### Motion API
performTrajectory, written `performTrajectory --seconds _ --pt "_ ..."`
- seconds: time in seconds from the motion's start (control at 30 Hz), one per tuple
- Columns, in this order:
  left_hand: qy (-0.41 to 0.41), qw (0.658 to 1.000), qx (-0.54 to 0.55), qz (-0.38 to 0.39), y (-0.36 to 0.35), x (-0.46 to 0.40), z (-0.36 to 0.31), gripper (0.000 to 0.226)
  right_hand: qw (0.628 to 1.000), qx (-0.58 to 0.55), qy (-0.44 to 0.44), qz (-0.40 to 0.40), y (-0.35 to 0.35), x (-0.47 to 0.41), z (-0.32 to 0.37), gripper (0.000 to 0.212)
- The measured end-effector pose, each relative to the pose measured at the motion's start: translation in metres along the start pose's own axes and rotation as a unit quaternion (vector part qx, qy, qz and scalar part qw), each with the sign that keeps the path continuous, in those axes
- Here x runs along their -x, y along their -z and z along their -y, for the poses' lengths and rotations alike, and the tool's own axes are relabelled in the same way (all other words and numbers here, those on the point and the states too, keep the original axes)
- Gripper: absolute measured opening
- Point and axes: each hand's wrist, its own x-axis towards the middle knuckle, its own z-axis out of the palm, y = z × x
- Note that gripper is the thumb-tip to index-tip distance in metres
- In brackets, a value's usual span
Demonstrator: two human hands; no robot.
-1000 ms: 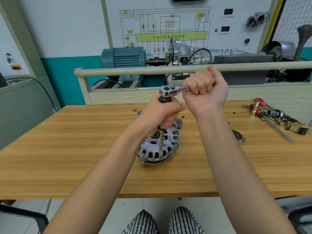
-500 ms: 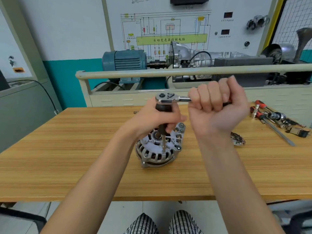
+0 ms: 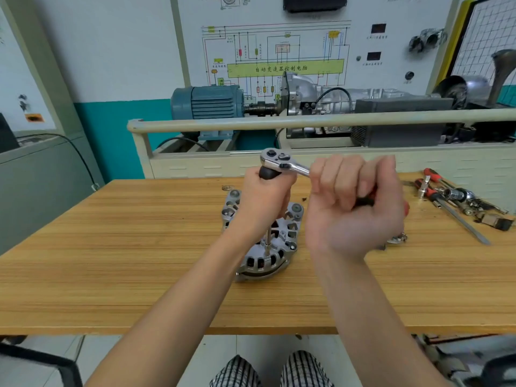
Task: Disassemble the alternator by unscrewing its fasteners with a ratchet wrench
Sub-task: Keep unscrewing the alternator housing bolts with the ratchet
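- Alternator point(image 3: 265, 247) sits mid-table point(image 3: 111, 261), housing face up.
- Thin extension shaft point(image 3: 267, 241) stands upright into its top, just right of centre.
- Left hand point(image 3: 264, 202) wraps the black driver grip point(image 3: 268, 174) above the shaft, under the ratchet point(image 3: 284, 162) head.
- Right hand point(image 3: 354, 208) fists around the ratchet handle, which runs right and toward the camera.
- Small metal part point(image 3: 398, 238) lies right of the alternator, partly hidden by the right hand.
- Loose tools point(image 3: 458, 202) on the table's far right.
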Motion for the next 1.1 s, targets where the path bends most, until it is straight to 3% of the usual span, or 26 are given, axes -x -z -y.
performTrajectory --seconds 0.07,0.13,0.2,0.3,0.43,0.53,0.7,0.8,0.9,1.0,1.1 --pt "-0.015 0.998 -0.010 -0.056 -0.005 0.003 0.002 0.028 0.993 0.060 0.079 0.059 -0.004 0.014 -0.005 0.037" --pt "-0.027 0.997 -0.021 -0.073 -0.007 0.005 0.005 0.037 0.990 0.067 0.092 0.078 -0.005 0.014 -0.005 0.037" --pt "-0.031 0.998 -0.041 -0.031 -0.003 0.005 0.006 0.035 0.999 0.026 0.031 0.033 -0.001 0.001 0.002 0.039" --pt "-0.040 0.991 -0.060 0.110 0.012 -0.001 0.001 0.034 0.987 -0.076 -0.122 -0.070 0.012 -0.030 0.011 0.044" --pt "-0.024 0.965 -0.034 0.260 0.016 -0.008 -0.007 0.032 0.903 -0.252 -0.306 -0.166 0.033 -0.060 -0.001 0.046" --pt "0.006 0.965 -0.022 0.260 0.010 -0.009 -0.004 0.043 0.877 -0.297 -0.325 -0.191 0.042 -0.066 -0.007 0.046" --pt "-0.015 0.996 0.004 0.085 0.005 -0.006 0.003 0.041 0.948 -0.185 -0.187 -0.181 0.025 -0.044 0.002 0.042" --pt "-0.049 0.999 -0.021 -0.006 -0.005 -0.003 0.006 0.040 0.987 -0.087 -0.076 -0.113 0.011 -0.018 0.009 0.042" --pt "-0.078 0.993 -0.043 -0.083 -0.014 0.001 0.009 0.046 0.999 0.001 0.019 -0.028 0.001 0.002 0.007 0.037" --pt "-0.072 0.996 -0.027 -0.054 -0.009 0.003 0.010 0.042 1.000 0.006 0.008 0.000 -0.001 -0.001 0.008 0.036" --pt "-0.031 0.993 -0.002 0.117 0.011 -0.004 0.002 0.035 0.991 -0.050 -0.107 -0.062 0.006 -0.028 0.010 0.045"
